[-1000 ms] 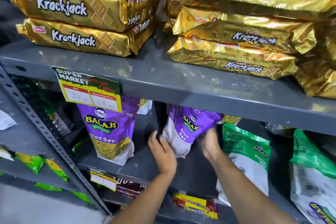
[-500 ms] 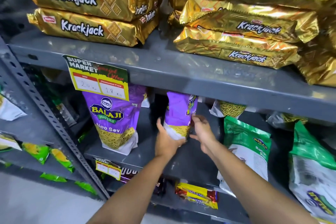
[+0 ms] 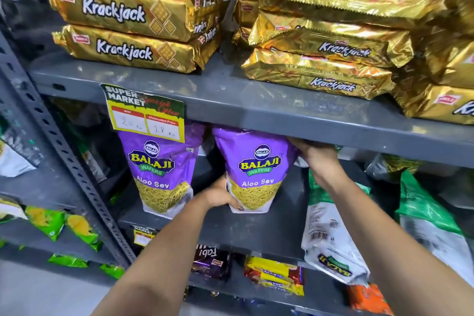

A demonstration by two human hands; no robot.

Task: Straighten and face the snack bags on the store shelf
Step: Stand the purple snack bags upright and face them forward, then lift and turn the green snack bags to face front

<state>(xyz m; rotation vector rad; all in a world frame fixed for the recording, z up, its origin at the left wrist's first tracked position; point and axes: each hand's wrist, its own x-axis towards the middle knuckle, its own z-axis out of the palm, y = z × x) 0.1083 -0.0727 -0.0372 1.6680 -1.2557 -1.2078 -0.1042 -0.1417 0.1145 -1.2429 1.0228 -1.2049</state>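
Two purple Balaji Aloo Sev bags stand upright on the grey middle shelf (image 3: 256, 228), labels facing me. The left bag (image 3: 160, 172) stands alone, its top partly behind a price tag. The right bag (image 3: 256, 169) is held by both hands. My left hand (image 3: 220, 194) grips its lower left corner. My right hand (image 3: 314, 155) holds its upper right edge just under the shelf above, fingers partly hidden behind the bag.
Gold Krackjack packs (image 3: 123, 10) are stacked on the upper shelf (image 3: 256, 108), those at the right (image 3: 333, 51) lying askew. Green and white bags (image 3: 331, 233) lean at the right of the middle shelf. A slotted upright (image 3: 64, 156) stands left. Small packets (image 3: 274, 277) lie below.
The right purple bag was turned edge-on and tilted; now it stands upright with its front facing me. My right hand moved up to its top right edge, my left to its bottom corner.
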